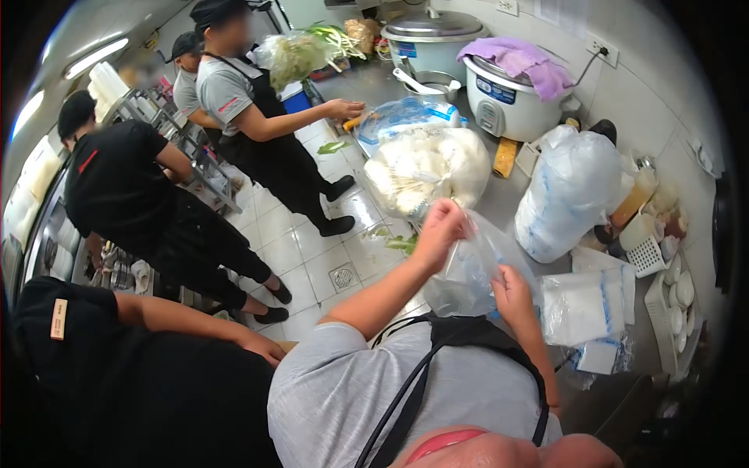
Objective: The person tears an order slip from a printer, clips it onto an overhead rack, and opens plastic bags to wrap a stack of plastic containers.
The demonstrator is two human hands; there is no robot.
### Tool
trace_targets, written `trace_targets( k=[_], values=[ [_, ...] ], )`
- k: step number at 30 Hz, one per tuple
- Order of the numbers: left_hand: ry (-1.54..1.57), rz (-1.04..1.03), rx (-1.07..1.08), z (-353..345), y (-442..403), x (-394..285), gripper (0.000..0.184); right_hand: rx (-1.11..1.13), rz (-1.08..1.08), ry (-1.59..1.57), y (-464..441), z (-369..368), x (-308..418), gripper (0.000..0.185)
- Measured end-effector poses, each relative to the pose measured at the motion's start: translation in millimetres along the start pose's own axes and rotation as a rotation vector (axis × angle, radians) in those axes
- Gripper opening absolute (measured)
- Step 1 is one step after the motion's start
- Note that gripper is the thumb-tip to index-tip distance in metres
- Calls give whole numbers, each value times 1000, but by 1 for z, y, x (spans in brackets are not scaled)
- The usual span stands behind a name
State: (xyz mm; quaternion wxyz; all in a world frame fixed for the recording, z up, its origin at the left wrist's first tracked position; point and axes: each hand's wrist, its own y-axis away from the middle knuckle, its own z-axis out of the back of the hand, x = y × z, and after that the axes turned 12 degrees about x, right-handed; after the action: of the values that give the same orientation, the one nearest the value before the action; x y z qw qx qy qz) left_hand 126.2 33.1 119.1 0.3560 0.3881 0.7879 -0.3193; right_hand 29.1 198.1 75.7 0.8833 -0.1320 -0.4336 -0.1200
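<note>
My left hand (443, 230) pinches the upper edge of a clear plastic bag (468, 273). Lower and to the right, my right hand (511, 295) grips the side of the same bag. The bag hangs partly opened out between both hands, and nothing can be made out inside it. Just beyond my left hand, a large clear bag full of pale, whitish food (429, 168) rests on the metal counter. A tall wrapped bundle of plastic bags (568, 191) stands to the right of my hands.
Two rice cookers (499, 101) (433, 47) stand at the back, one under a purple cloth (527, 62). Flat plastic packs (581, 306) and a white basket of cups (672, 312) lie right. Several co-workers stand left; one person's hand (343, 109) reaches over the counter.
</note>
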Motion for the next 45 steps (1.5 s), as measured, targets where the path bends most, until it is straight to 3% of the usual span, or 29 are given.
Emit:
trace_targets(
  k=[2,5,6,8,10,13,16,19,21,22,23,26,27,29,32,34,37,42,45],
  values=[
    [-337,-346,50,-3,-3,-11,16,22,51,107,-1,16,9,22],
    [-945,-438,676,-35,-4,-51,33,199,255,279,-5,40,22,21],
    [-1099,-364,846,-45,-7,-55,46,267,274,232,-5,49,30,20],
    [-1200,-130,1074,-55,-18,-59,50,345,339,168,-5,70,48,18],
    [-1381,250,1227,-42,-31,-55,40,264,375,-50,1,95,54,18],
    [-1200,733,1204,-25,-48,-43,31,85,401,-227,12,130,29,18],
    [-760,618,1294,-24,-69,-34,30,-149,147,-792,17,145,0,15],
    [-467,153,1033,-63,-86,-36,39,-309,134,-837,-7,189,7,14],
    [-89,161,903,-70,-119,-29,45,-364,124,-611,-35,218,15,16],
    [160,38,918,-83,-135,-27,47,-360,98,-626,-53,232,15,16],
    [517,68,822,-94,-149,-20,44,-354,73,-641,-72,247,16,17],
    [785,20,483,-132,-177,-24,40,-442,-108,-504,-108,265,21,18],
    [825,103,543,-122,-185,-6,38,-493,-183,-425,-117,269,23,18],
    [897,281,670,-90,-208,39,38,-525,-76,197,-136,273,-70,23],
    [719,405,278,-84,-191,52,35,-523,-135,-377,-142,247,-111,35],
    [787,466,307,-75,-194,62,32,-481,-211,-765,-140,225,-130,45],
    [755,522,266,-61,-189,85,33,-304,-457,-719,-128,226,-94,46],
    [765,543,214,-60,-188,88,26,-344,-600,-913,-127,218,-140,46],
    [921,522,347,-43,-188,109,28,-413,-681,-1094,-121,204,-152,45]
  ],
)
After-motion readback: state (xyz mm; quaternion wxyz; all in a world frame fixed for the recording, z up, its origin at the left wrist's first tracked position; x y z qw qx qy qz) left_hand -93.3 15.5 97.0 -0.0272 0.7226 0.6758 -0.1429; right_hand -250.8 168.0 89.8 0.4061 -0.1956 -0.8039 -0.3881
